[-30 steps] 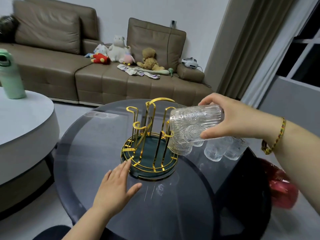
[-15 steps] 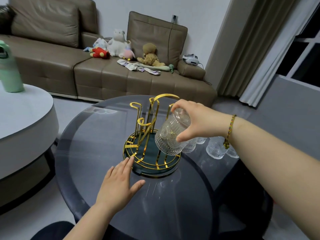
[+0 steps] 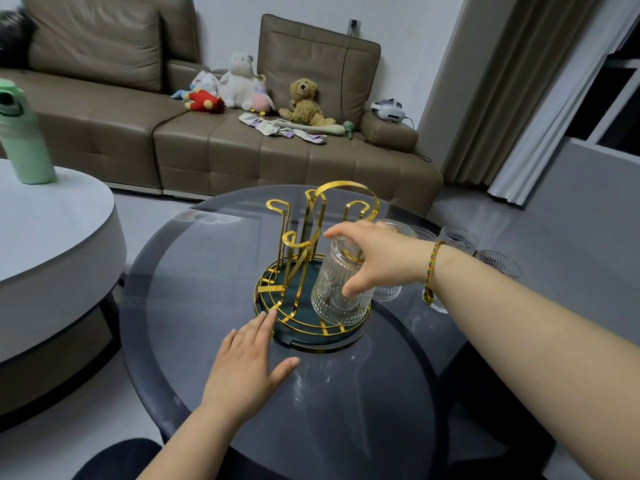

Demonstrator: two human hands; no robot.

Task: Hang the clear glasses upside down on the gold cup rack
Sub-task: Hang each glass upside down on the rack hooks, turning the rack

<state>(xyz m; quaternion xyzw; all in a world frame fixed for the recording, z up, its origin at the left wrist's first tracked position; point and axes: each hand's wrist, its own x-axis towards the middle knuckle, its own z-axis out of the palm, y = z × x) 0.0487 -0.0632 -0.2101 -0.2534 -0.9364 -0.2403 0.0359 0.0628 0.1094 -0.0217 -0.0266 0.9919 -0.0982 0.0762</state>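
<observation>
Brown sofa point(image 3: 214, 147) with plush toys point(image 3: 239, 81); green bottle point(image 3: 24, 136); curtains point(image 3: 512, 91)

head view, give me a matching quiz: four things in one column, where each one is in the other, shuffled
Things:
1. green bottle
2. brown teddy bear
3. left hand
4. inverted glass

Places:
A. in the right hand's grip, on the gold rack
B. flat on the dark glass table
C. on the sofa
D. on the white round table

Pairs: 1-D, 2-C, 3-B, 4-A

- Cup rack point(image 3: 311, 237): polished gold metal, mirror-bright; dark matt base.
- Glass point(image 3: 341, 289): clear, ribbed and embossed, glinting.
- Surface point(image 3: 207, 271): smoked glass, smooth, glossy, reflective.
- Sofa point(image 3: 225, 147): brown leather, soft sheen.
</observation>
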